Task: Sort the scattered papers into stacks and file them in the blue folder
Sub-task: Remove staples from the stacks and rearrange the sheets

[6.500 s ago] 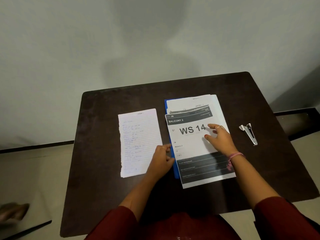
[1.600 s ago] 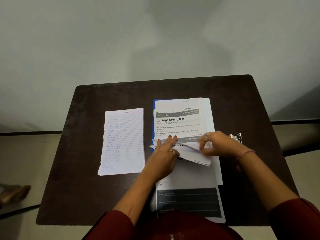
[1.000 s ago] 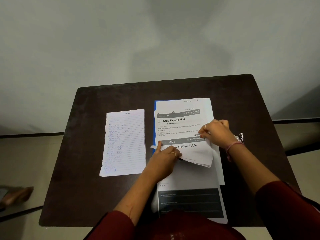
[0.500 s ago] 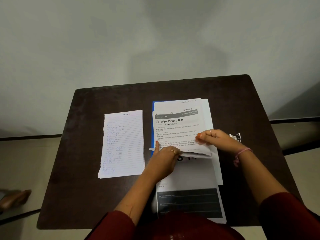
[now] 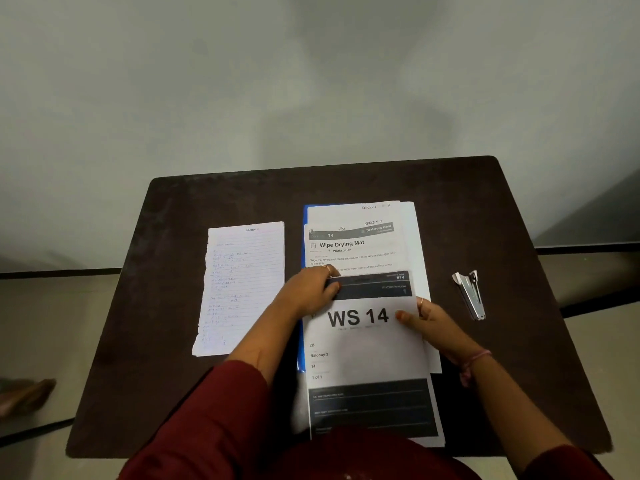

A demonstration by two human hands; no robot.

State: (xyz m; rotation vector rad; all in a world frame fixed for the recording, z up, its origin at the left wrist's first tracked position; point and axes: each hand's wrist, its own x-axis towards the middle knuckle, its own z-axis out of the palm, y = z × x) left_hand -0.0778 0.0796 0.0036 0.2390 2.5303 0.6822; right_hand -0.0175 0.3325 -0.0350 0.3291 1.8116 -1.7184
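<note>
We see a dark brown wooden table with a pile of printed white sheets at its middle, lying on a flat blue folder of which only a thin strip shows along the pile's left and far-left edge. The nearest, topmost sheet is a white page printed "WS 14" with dark bands at its far and near ends (its near end reaches the table's near edge). The left hand pinches this page at its far-left corner, thumb on top, fingers curled. The right hand holds the page's right edge, thumb lying on the paper beside the large print. Beyond it lies a sheet headed "Wipe Drying Mat", partly covered by the page. Left of the folder, apart from it, lies a lined handwritten sheet with a ragged left edge. To the right of the pile sits a small metal staple remover.
</note>
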